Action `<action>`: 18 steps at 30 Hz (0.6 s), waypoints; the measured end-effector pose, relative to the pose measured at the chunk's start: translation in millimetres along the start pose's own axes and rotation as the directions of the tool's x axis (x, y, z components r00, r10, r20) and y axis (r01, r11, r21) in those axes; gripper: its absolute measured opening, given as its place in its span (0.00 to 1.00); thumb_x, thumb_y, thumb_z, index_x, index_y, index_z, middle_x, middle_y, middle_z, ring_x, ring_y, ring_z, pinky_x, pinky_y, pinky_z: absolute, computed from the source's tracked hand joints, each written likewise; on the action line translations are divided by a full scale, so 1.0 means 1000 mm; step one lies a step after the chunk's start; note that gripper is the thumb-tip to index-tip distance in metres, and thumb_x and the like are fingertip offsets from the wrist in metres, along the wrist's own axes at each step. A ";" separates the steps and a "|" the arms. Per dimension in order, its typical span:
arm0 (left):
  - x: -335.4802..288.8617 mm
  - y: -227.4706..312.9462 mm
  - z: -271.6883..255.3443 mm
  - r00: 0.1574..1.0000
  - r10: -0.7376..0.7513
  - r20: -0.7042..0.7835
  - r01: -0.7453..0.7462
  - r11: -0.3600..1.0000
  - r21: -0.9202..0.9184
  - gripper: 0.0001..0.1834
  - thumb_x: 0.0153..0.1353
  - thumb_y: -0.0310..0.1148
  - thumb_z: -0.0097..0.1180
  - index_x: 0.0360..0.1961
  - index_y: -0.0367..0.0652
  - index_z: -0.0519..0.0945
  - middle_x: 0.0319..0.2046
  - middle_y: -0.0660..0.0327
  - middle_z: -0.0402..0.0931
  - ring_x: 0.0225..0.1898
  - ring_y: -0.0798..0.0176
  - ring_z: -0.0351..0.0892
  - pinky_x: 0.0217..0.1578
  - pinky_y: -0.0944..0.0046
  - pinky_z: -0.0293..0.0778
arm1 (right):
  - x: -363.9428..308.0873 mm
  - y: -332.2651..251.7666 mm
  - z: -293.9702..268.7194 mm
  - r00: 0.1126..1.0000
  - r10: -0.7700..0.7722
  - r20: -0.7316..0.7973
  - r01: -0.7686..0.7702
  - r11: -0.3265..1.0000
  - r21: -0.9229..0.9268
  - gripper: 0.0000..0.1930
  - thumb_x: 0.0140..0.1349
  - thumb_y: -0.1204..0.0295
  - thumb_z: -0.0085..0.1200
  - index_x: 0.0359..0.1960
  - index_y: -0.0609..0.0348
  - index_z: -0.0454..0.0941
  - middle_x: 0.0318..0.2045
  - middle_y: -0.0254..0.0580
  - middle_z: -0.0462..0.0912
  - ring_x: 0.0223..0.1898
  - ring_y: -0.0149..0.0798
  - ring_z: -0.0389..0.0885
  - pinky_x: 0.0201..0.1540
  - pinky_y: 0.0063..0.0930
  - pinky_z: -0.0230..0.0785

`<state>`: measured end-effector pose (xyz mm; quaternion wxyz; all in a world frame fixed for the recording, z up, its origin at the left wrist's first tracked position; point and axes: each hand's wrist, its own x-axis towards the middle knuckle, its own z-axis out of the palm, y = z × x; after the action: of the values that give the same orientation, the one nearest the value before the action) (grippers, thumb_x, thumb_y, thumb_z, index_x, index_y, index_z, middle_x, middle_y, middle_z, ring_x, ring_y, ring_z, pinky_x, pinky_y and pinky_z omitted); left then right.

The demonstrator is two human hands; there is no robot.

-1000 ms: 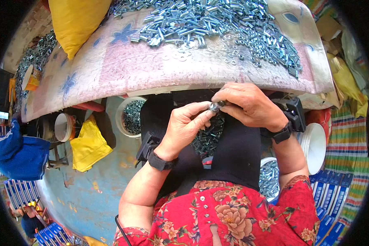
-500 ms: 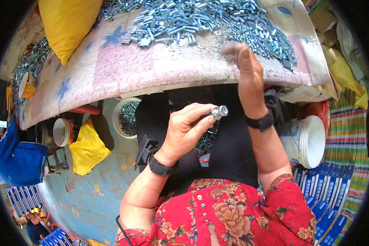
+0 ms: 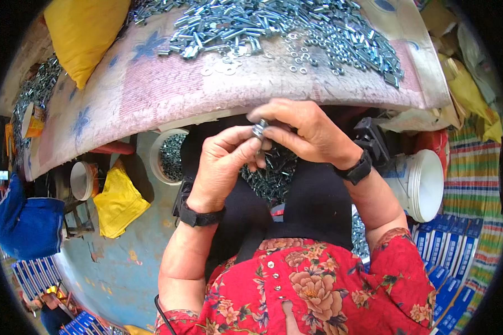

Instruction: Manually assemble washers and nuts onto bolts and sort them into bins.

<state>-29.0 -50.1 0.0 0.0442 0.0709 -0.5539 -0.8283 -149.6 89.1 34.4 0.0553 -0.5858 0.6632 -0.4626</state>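
Between my two hands is a short silver bolt (image 3: 259,129) with a hex part and what look like washers on it. The thumb and fingers of my left hand (image 3: 215,164) are pinched round its lower part. My right hand (image 3: 307,131) closes in from the other side, thumb and forefinger at the bolt's upper end. The right forefinger is slightly blurred, and any small part beneath it is hidden. Beyond my hands, a heap of metal fasteners (image 3: 251,25) lies on the cloth-covered table (image 3: 173,92), with loose flat washers (image 3: 218,70) and small rings (image 3: 298,54) along its near edge.
Below my hands, a container of metal parts (image 3: 271,176) sits between my legs. A white bucket of small parts (image 3: 155,159) stands to its left. At right lies a white bucket (image 3: 427,187) beside blue boxes (image 3: 452,245). A yellow bag (image 3: 86,39) rests on the table's left side.
My right hand has come back from the small rings by the heap to the bolt. My left hand has moved left and slightly up, still holding the bolt.
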 end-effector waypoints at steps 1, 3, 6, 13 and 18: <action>-0.001 0.000 -0.001 1.000 -0.013 0.013 0.012 0.999 0.047 0.08 0.59 0.29 0.52 0.38 0.38 0.78 0.29 0.64 0.78 0.23 0.75 0.74 0.23 0.77 0.67 | -0.001 -0.001 -0.001 0.996 0.070 0.063 -0.072 0.997 0.021 0.08 0.55 0.74 0.52 0.36 0.64 0.72 0.26 0.48 0.76 0.30 0.49 0.77 0.32 0.33 0.68; -0.002 -0.004 -0.003 0.999 -0.035 0.031 0.032 0.994 0.106 0.07 0.59 0.29 0.52 0.37 0.39 0.78 0.25 0.66 0.77 0.23 0.76 0.73 0.23 0.76 0.67 | -0.008 0.006 0.001 0.976 0.159 0.149 -0.161 0.987 -0.005 0.08 0.56 0.70 0.52 0.29 0.61 0.69 0.24 0.49 0.75 0.28 0.50 0.77 0.29 0.36 0.67; -0.002 -0.020 -0.007 0.996 0.087 -0.022 -0.070 0.907 0.416 0.06 0.58 0.27 0.53 0.37 0.38 0.77 0.22 0.67 0.75 0.23 0.76 0.73 0.23 0.75 0.69 | -0.017 0.019 0.015 0.978 0.180 0.102 -0.135 0.931 -0.340 0.15 0.57 0.60 0.52 0.23 0.59 0.69 0.18 0.49 0.74 0.21 0.52 0.75 0.21 0.40 0.64; 0.010 -0.015 -0.017 0.934 0.296 0.199 -0.315 0.421 0.851 0.22 0.44 0.39 0.66 0.39 0.40 0.77 0.43 0.51 0.73 0.42 0.52 0.76 0.40 0.60 0.73 | 0.067 0.065 0.007 0.986 -0.004 -0.166 -0.081 0.859 -0.506 0.13 0.56 0.63 0.51 0.21 0.60 0.75 0.24 0.47 0.76 0.24 0.50 0.76 0.27 0.41 0.66; 0.049 0.038 -0.063 0.783 0.620 0.057 -0.259 0.241 0.935 0.08 0.53 0.27 0.56 0.35 0.39 0.79 0.32 0.53 0.78 0.33 0.54 0.78 0.36 0.63 0.73 | 0.132 0.108 0.024 0.974 0.219 -0.061 -0.172 0.534 -0.828 0.07 0.55 0.69 0.49 0.26 0.56 0.78 0.31 0.43 0.77 0.31 0.48 0.78 0.34 0.39 0.71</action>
<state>-67.0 -129.3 8.6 0.3230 0.0577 -0.8919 -0.3112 -253.7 -45.9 9.2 -0.1586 -0.4762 0.8619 -0.0727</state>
